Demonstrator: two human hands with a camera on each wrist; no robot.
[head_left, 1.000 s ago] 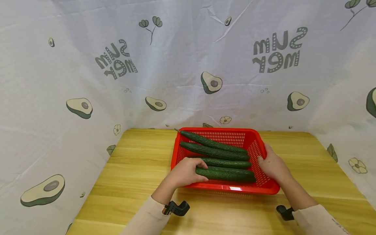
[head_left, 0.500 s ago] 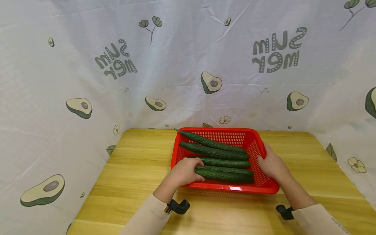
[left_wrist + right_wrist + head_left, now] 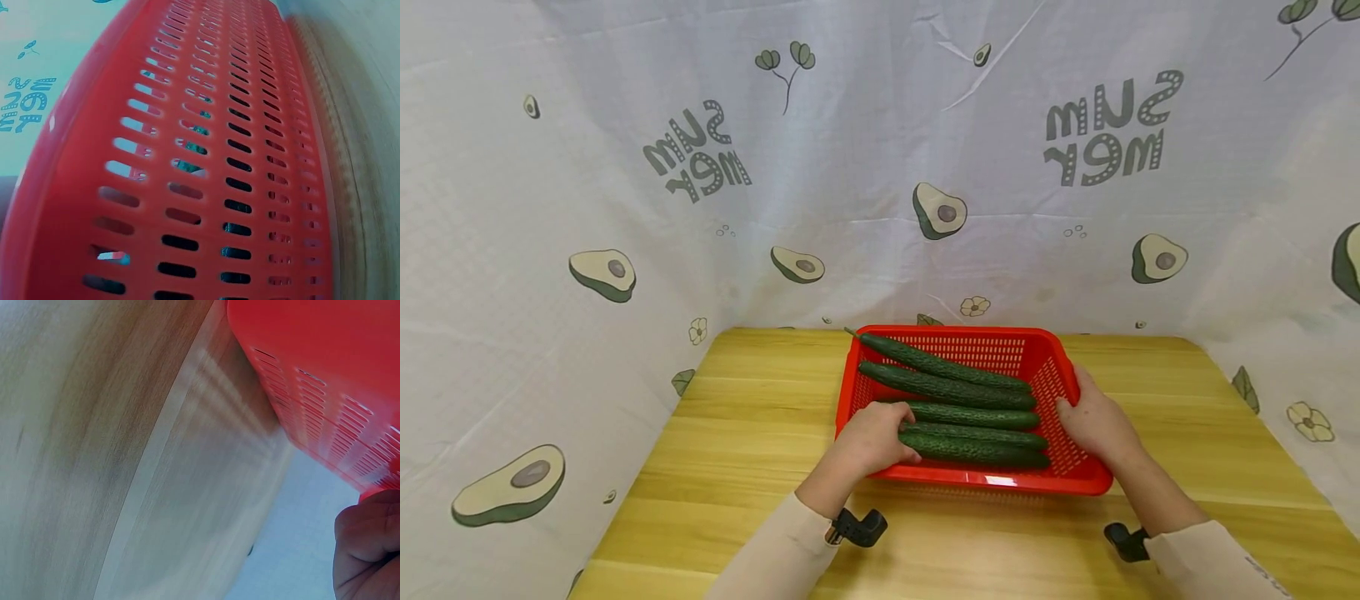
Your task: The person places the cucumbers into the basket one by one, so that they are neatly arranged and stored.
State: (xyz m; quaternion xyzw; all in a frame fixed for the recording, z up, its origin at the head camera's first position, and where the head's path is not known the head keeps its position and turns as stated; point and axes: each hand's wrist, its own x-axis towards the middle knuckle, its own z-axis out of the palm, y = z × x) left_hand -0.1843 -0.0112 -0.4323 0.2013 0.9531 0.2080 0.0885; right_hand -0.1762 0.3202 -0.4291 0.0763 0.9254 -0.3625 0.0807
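A red plastic basket holds several long, dark green cucumbers lying side by side. My left hand reaches over the near left of the basket and grips the left end of the nearest cucumber, thumb on its near side, fingers bent over the top. Just behind lies another cucumber, partly covered by that hand. At the right end my right hand holds the basket rim, thumb inside and the fingers hidden outside. The right wrist view shows part of this hand against the red wall.
The basket stands on a wooden table. Behind and to the sides hangs a white cloth printed with avocados and lettering. In the left wrist view, the slotted basket wall fills most of the frame.
The nearest cucumber has shifted very slightly left, and the one beside it shows a little more. My left hand has moved slightly over them. The right hand and the basket stay practically still.
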